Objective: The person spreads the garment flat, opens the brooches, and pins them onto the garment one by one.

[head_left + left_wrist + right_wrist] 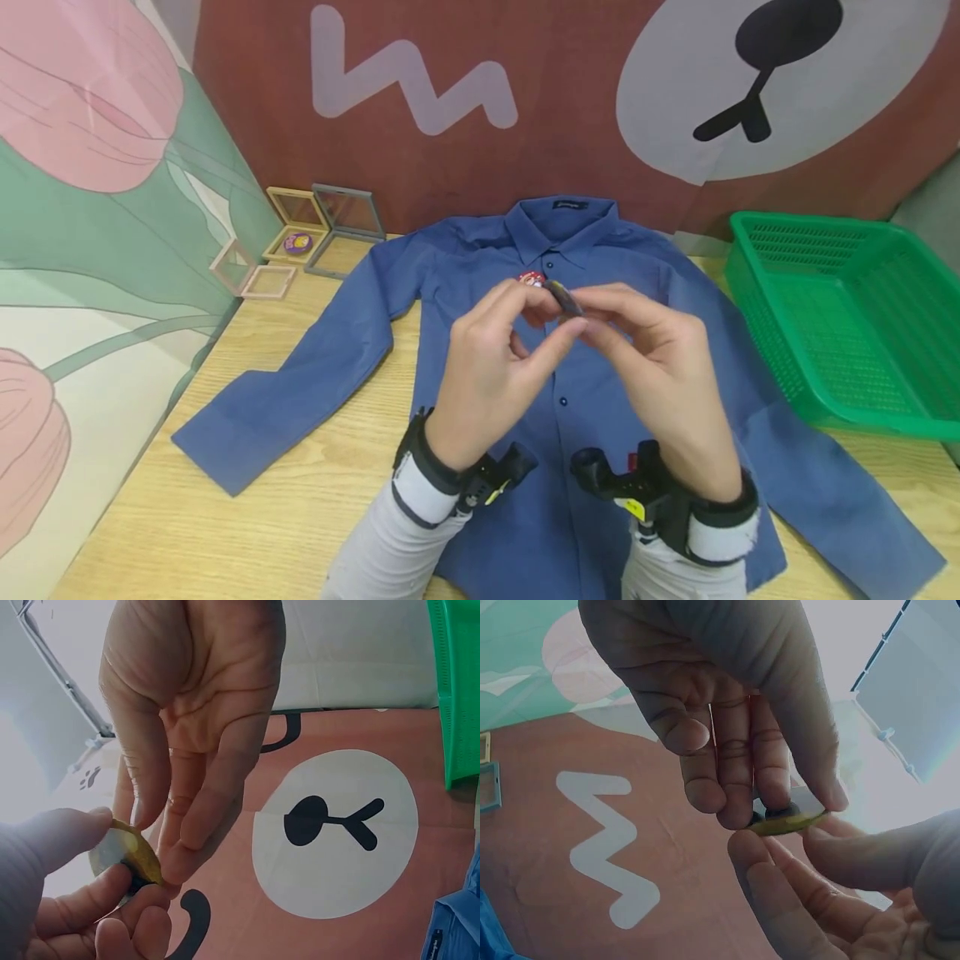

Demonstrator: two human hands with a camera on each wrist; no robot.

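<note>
Above the chest of the spread blue shirt (510, 383), both hands meet around a small round badge (562, 297), yellow at its edge with dark parts. My left hand (491, 358) pinches it between thumb and fingers. From the other side my right hand (660, 358) pinches it too, thumb tip against thumb tip. Close up, the left wrist view has the badge (148, 853) tilted between the fingertips. In the right wrist view the badge (789, 824) is nearly edge-on, so its face is hidden. A red badge (532, 278) lies on the shirt's chest, partly behind the left hand.
At the back left stand open small frame cases: a yellow one (272, 242) holding a purple round badge (297, 242), a grey one (378, 218) and a pink one (289, 283). A green plastic basket (795, 367) stands at right. Behind is a brown printed backdrop (562, 158).
</note>
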